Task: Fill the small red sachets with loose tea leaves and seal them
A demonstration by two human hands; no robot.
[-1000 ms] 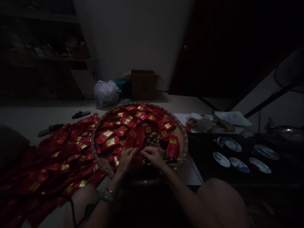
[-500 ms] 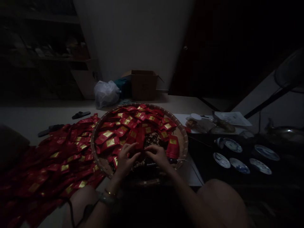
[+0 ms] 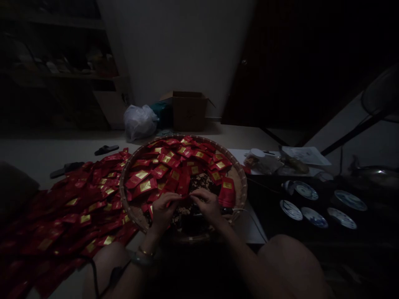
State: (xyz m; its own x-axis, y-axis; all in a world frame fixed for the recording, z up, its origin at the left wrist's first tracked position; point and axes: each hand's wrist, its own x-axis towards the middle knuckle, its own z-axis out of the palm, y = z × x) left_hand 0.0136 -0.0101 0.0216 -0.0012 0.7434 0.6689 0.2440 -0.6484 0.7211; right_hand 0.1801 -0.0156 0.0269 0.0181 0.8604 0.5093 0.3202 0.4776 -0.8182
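Observation:
My left hand (image 3: 164,208) and my right hand (image 3: 207,205) meet over the near part of a round woven bamboo tray (image 3: 241,178). Both are closed in a pinch, fingertips almost touching. A thin red edge shows between them, apparently a red packet, but most of it is hard to make out in the dim light. Several red packets with gold labels (image 3: 146,185) fill the far and left parts of the tray. Dark loose leaf-like bits (image 3: 202,182) lie in its middle. Under my right hand is a black device (image 3: 227,211) with a pale cord, partly hidden.
A large heap of red packets (image 3: 84,207) spreads over the floor at left, beside dark slippers (image 3: 106,150). Several blue-and-white dishes (image 3: 305,190) stand on the dark table at right. A cardboard box (image 3: 188,112) and white plastic bag (image 3: 140,121) sit by the wall.
The red packet that hung between my hands has tipped out of plain sight. My left fingers spread apart, then closed into a pinch; my right hand stayed close by.

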